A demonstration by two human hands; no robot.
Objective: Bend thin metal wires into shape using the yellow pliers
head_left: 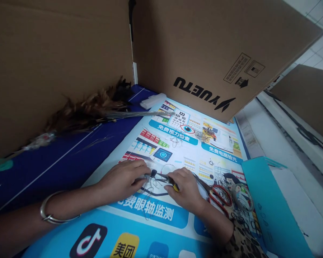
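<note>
My right hand (187, 190) is wrapped around small pliers (174, 185) with a yellow-and-black handle; their jaws point left. Facing them, my left hand (127, 177) pinches thin wire beside a small black piece (153, 173) near the pliers' tip. Fine bent wires (150, 191) dangle below the black piece, over the printed poster. What exactly lies between the left fingertips is partly hidden. Just right of my right hand lie red-handled scissors (221, 195), and past them a roll of clear tape (242, 197).
Cardboard panels (183, 43) wall the back and left. Brown feathers (88, 109) and a bundle of thin straight wires (140, 114) lie along the left. Coiled wire (201, 135) rests on the poster (97, 204). A teal box (274, 204) stands at right, beside several dark loops (247, 220).
</note>
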